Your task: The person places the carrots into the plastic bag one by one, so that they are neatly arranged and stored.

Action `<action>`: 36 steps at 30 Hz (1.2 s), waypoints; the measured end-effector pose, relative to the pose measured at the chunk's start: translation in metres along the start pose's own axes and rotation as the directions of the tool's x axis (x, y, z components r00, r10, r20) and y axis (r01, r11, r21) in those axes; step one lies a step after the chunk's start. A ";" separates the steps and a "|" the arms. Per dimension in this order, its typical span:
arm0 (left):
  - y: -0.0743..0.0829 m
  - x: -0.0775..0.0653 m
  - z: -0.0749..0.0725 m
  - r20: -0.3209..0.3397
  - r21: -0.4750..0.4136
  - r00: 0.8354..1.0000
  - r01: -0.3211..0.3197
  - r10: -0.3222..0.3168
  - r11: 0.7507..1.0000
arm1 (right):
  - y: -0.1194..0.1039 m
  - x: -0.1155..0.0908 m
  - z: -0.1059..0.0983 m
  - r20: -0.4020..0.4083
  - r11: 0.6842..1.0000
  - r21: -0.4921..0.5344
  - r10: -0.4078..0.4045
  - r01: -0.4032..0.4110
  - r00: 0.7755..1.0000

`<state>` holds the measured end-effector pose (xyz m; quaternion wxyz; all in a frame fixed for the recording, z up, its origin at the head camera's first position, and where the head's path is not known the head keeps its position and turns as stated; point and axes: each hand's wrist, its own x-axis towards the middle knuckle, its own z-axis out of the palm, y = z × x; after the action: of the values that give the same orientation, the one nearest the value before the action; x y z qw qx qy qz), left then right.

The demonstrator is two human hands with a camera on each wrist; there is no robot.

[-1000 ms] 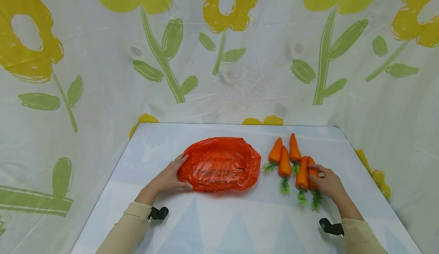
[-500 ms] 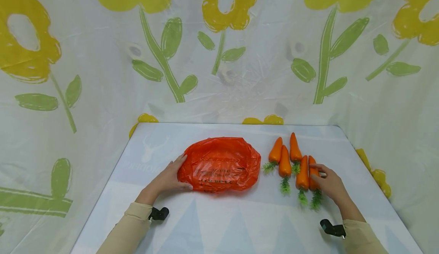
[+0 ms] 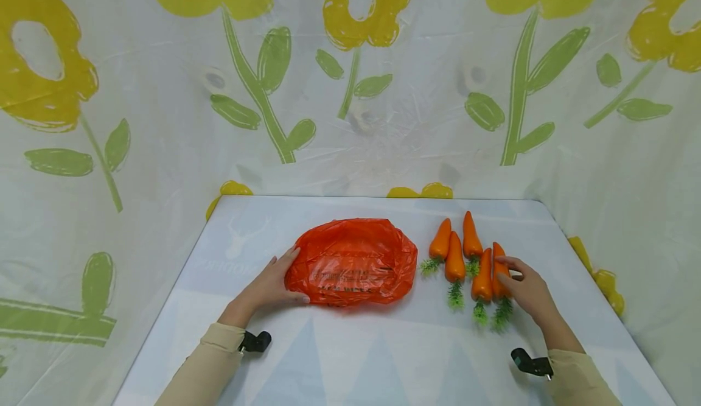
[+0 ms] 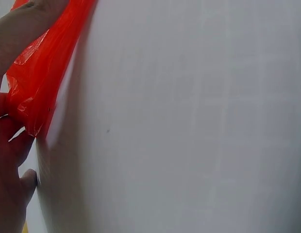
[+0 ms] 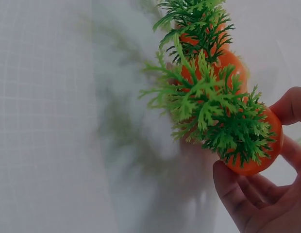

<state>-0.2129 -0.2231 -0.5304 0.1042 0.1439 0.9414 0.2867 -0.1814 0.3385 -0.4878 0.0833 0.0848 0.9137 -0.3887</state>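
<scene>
A crumpled red plastic bag (image 3: pixel 350 266) with dark print lies near the middle of the table. Spread along its left side, my left hand (image 3: pixel 268 284) touches it with fingers and thumb; the left wrist view has the thumb over the red film (image 4: pixel 43 73) and other fingers beside it. To the right lie several artificial carrots with green tops. My right hand (image 3: pixel 526 289) holds the rightmost carrot (image 3: pixel 499 272) between thumb and fingers, and the right wrist view shows its rounded orange end (image 5: pixel 252 165) in the grip. Close to its left is another carrot (image 3: pixel 482 278).
Three more carrots, among them one at the front (image 3: pixel 454 260), lie between the bag and my right hand. The pale table (image 3: pixel 383 357) ends at a back edge before a flower-printed curtain (image 3: pixel 416 114). Each wrist carries a small black camera.
The carrot in my right hand has shifted slightly away from me, its tip now farther up than its neighbour's. My left hand and the bag stay nearly where they were.
</scene>
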 end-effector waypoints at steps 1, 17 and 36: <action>0.000 0.000 0.000 0.000 0.001 1.000 0.000 0.000 1.000 | 0.000 0.000 0.000 -0.003 1.000 0.005 -0.001 0.001 1.000; 0.004 0.000 0.000 0.006 0.011 1.000 0.000 0.000 1.000 | -0.011 0.000 0.002 -0.010 0.999 0.018 -0.030 0.031 0.999; 0.005 0.004 0.006 -0.013 0.054 0.999 -0.050 0.051 0.997 | -0.027 0.003 0.010 -0.008 0.997 0.043 -0.057 0.057 0.998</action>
<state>-0.2143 -0.2144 -0.5328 0.0862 0.1682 0.9456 0.2647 -0.1898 0.3137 -0.4766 0.0675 0.0618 0.9074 -0.4101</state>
